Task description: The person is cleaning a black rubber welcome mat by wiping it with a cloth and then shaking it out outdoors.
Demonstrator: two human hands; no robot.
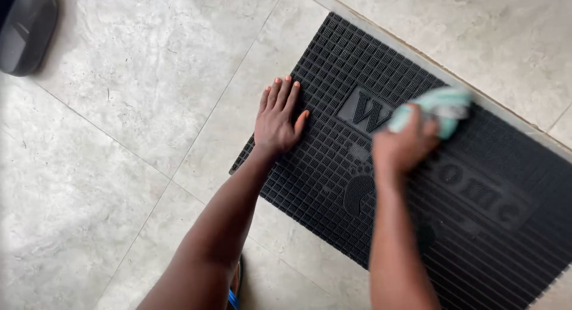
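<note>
A black rubber doormat point(333, 185) with a grid pattern and raised lettering lies on the tiled floor. My left hand point(277, 117) rests flat, fingers together, on the mat's left corner and edge. My right hand point(404, 144) is closed around a bunched pale green and white cloth point(444, 105), pressed onto the mat near its upper middle. The hand and cloth are blurred with motion. My forearms reach in from the bottom of the view.
Light grey marble-look floor tiles point(119, 137) surround the mat. A dark rounded object point(27, 27) sits at the top left corner. A foot in a blue-strapped sandal point(234, 289) shows at the bottom edge under my left arm.
</note>
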